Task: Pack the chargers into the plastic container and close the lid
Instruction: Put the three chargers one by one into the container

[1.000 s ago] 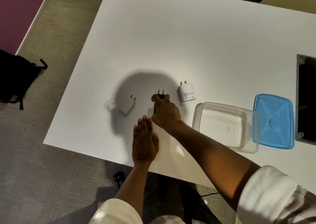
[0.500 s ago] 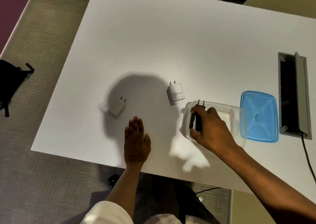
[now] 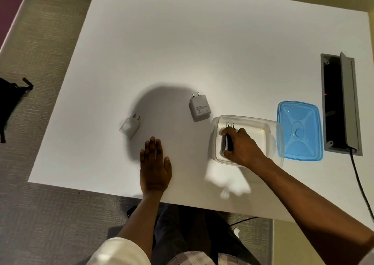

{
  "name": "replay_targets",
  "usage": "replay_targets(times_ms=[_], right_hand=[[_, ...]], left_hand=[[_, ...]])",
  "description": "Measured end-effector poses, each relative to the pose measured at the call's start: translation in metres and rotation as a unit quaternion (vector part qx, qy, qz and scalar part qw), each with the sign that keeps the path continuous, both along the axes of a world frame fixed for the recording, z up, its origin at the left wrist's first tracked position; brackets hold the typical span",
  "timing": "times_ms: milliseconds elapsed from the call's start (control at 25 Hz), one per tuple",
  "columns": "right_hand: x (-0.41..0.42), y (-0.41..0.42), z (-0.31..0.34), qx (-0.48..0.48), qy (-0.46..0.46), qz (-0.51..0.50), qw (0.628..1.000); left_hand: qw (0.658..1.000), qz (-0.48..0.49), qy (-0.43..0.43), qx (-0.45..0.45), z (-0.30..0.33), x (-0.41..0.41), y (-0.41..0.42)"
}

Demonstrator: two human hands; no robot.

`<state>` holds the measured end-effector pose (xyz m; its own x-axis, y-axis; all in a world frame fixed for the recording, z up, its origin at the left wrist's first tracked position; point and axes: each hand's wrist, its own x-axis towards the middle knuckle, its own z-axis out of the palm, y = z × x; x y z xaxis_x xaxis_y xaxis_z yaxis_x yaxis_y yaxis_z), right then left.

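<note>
A clear plastic container (image 3: 269,129) stands open on the white table (image 3: 182,52), right of centre. My right hand (image 3: 242,147) reaches into its left half, shut on a black charger (image 3: 229,141) whose two prongs point away from me. Two white chargers lie on the table: a larger one (image 3: 199,108) just left of the container and a smaller one (image 3: 130,127) further left. The blue lid (image 3: 299,130) lies flat beside the container's right side. My left hand (image 3: 154,165) rests flat on the table near the front edge, holding nothing.
A grey cable box (image 3: 340,105) with its flap up is set into the table at the right, a black cable (image 3: 362,186) running from it. A black bag (image 3: 10,101) lies on the carpet at the left. My legs are under the table's front edge.
My right hand has carried the black charger from the table's middle rightward and down into the container. My left hand has stayed flat.
</note>
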<state>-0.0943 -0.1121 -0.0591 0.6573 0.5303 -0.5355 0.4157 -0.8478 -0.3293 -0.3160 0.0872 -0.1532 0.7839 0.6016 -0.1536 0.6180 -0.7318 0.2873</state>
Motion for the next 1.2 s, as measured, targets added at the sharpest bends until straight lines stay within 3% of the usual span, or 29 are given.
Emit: replay_targets(times_ms=[680, 840, 920, 1120, 1200], right_hand=[[-0.001, 0.016, -0.009, -0.002, 0.014, 0.030, 0.999], [0.007, 0.008, 0.012, -0.012, 0.027, 0.044, 0.999], [0.012, 0.003, 0.032, -0.012, -0.010, 0.042, 0.999], [0.028, 0.039, 0.075, 0.112, -0.088, 0.000, 0.990], [0.037, 0.073, 0.076, 0.116, -0.089, 0.001, 0.989]], left_hand=[[0.999, 0.007, -0.028, -0.015, 0.000, -0.001, -0.001], [0.999, 0.008, -0.029, -0.013, 0.001, -0.001, -0.001], [0.999, 0.008, -0.029, -0.015, 0.001, -0.002, -0.001], [0.999, 0.009, -0.029, -0.017, 0.002, -0.001, -0.001], [1.000, 0.007, -0.026, -0.015, 0.002, -0.001, -0.001]])
